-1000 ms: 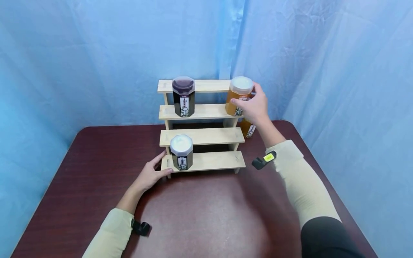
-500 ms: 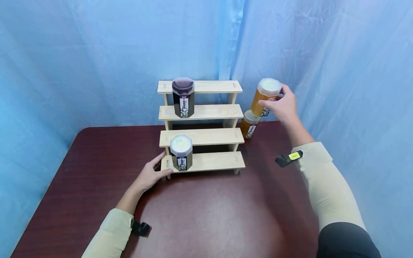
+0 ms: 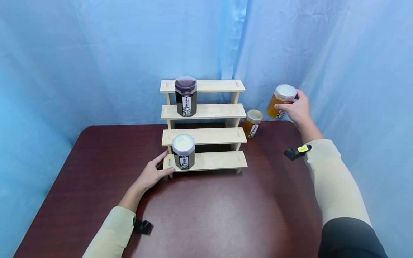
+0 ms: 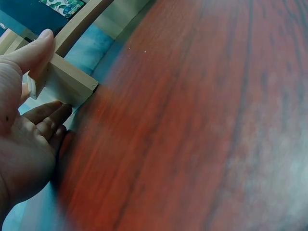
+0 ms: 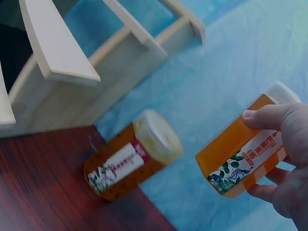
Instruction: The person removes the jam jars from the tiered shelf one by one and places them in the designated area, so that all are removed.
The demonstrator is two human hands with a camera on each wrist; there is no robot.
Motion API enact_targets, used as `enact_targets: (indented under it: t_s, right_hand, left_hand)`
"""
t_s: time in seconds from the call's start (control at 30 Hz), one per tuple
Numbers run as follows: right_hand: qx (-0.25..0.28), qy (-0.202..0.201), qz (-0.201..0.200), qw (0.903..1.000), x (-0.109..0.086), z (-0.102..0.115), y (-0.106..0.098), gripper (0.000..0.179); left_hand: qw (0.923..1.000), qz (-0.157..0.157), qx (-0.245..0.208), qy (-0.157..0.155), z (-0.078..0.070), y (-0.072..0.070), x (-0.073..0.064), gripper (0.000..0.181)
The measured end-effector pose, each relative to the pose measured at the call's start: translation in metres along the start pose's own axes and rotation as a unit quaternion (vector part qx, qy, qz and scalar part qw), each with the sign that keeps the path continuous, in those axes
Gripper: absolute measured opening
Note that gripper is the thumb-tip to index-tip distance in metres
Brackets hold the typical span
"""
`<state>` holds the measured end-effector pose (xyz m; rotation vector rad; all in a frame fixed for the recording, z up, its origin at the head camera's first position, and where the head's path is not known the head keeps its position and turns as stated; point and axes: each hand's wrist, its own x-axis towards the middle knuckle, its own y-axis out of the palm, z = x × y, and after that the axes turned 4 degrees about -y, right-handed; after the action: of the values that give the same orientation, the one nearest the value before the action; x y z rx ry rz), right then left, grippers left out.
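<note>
nearest the head camera i see pale sleeves (image 3: 332, 182) over a shiny, dark red table (image 3: 206, 215). my left hand (image 3: 150, 176) holds the left end of the wooden stand (image 3: 219, 135), thumb in front and first finger behind, with a wide gap between them. a white-lidded jar (image 3: 184, 157) stands on the bottom step (image 3: 219, 161), close to that hand. farther back, a purple-lidded jar (image 3: 186, 100) stands on the third step up (image 3: 219, 111), at the left. an amber jar (image 3: 251, 126) stands on the table, just right of the stand. at the back right, my right hand (image 3: 298, 107) holds an orange jar (image 3: 274, 107), thumb and fingers snug around it. that jar is up in the air, a bit tilted, not touching the amber one. behind everything hangs a blue curtain (image 3: 129, 53).
</note>
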<state>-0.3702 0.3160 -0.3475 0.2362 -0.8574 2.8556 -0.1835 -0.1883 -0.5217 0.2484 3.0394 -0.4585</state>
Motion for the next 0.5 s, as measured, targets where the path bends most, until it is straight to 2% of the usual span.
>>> enact_targets:
  t_s: [0.3,0.5]
  right_hand:
    - [0.005,0.035,0.006,0.9994,0.010,-0.029,0.001,0.087]
    - [0.004,0.044,0.006,0.9990,0.017,-0.047,0.005,0.091]
  left_hand:
    - [0.9999,0.004,-0.002,-0.010,0.000,0.000,-0.002,0.087]
    - [0.9999,0.000,-0.015,-0.005,0.000,0.000,0.000,0.087]
